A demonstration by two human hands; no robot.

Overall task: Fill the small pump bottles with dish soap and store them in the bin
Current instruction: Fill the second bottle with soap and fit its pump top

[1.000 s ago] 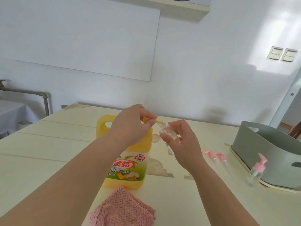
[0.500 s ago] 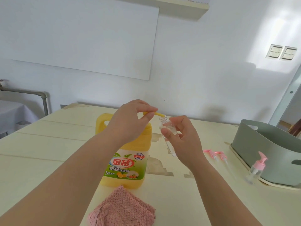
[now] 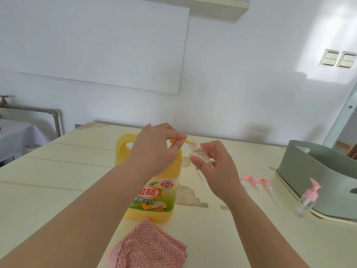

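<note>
A big yellow dish soap jug (image 3: pixel 152 192) stands on the pale table. My left hand (image 3: pixel 154 149) rests over its pump head, fingers curled round the yellow nozzle (image 3: pixel 189 142). The nozzle tip sits at the mouth of a small clear bottle (image 3: pixel 197 153), which my right hand (image 3: pixel 216 167) holds uncapped and tilted beside the jug. Two loose pink pump tops (image 3: pixel 257 181) lie on the table to the right. One small bottle with a pink pump (image 3: pixel 309 198) stands upright against the grey-green bin (image 3: pixel 316 176).
A pink knitted cloth (image 3: pixel 148 246) lies in front of the jug at the near table edge. The bin sits on a cream lid at the table's right side. A white wall runs behind the table, and a grey pipe (image 3: pixel 38 111) runs along the left.
My left hand has lifted slightly on the pump head. My right hand has kept the small bottle's mouth at the nozzle tip. The view has shifted a little.
</note>
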